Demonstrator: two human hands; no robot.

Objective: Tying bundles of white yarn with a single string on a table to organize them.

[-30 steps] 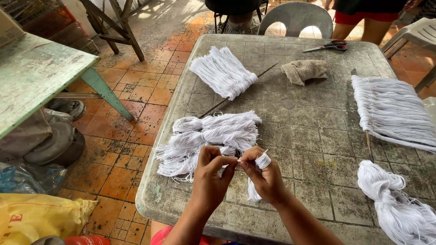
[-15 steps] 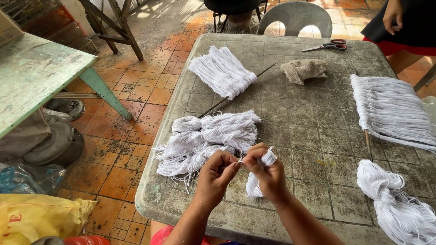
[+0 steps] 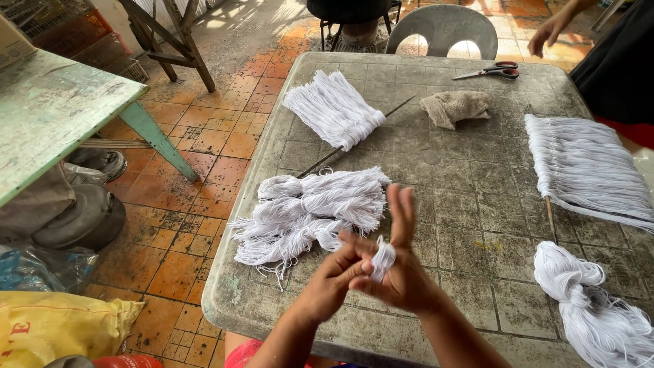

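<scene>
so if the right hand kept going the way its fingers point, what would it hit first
Probably the pile of white string bundles: the right hand points up-table over its right end, though its height above them is unclear.
</scene>
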